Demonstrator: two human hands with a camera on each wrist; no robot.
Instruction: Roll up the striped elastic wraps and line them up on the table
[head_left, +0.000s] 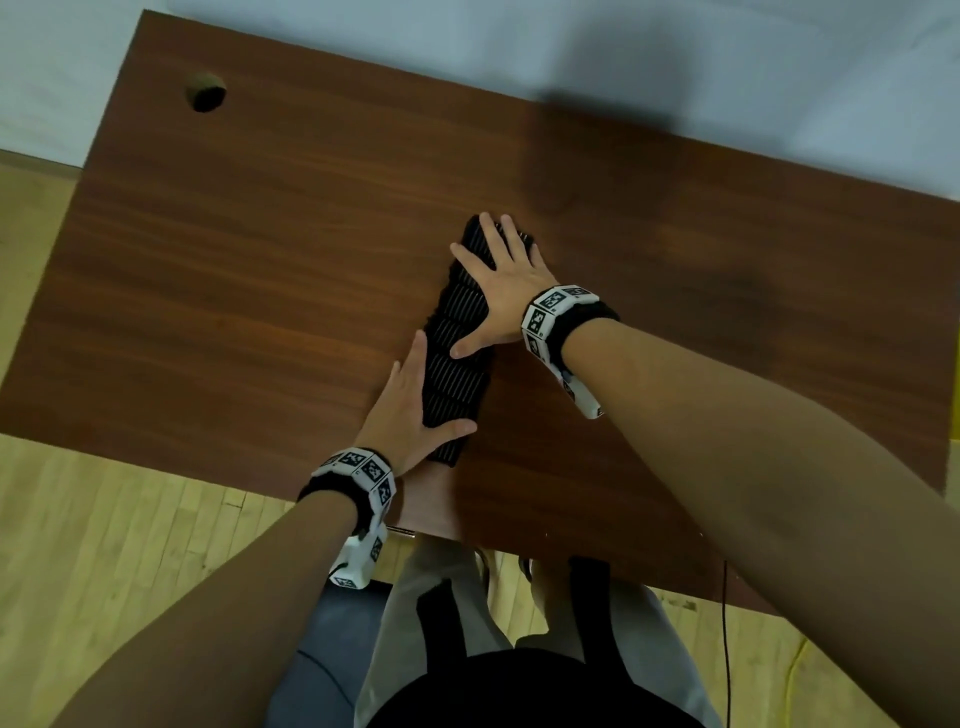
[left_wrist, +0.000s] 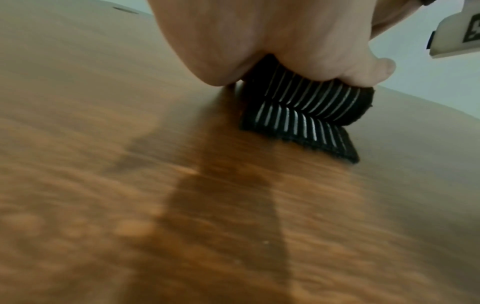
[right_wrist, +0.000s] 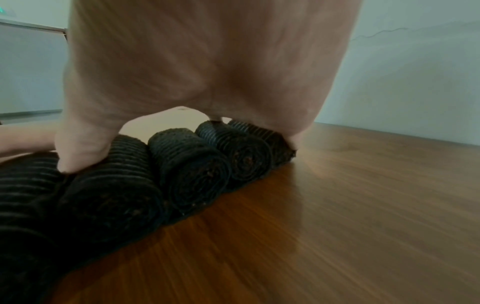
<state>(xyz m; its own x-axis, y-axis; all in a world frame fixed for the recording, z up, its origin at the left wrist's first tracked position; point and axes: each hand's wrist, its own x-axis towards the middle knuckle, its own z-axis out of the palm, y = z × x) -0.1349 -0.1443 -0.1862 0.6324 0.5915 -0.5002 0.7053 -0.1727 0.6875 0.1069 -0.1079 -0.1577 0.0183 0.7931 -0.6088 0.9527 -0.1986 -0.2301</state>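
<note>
Lying side by side in a touching row, the rolled striped wraps run near-to-far across the brown table. The right hand presses flat, fingers spread, on the far rolls, hiding them. The left hand lies open against the near end, where a loose tail trails. Bare wood spreads left and right; a round hole sits far left.
</note>
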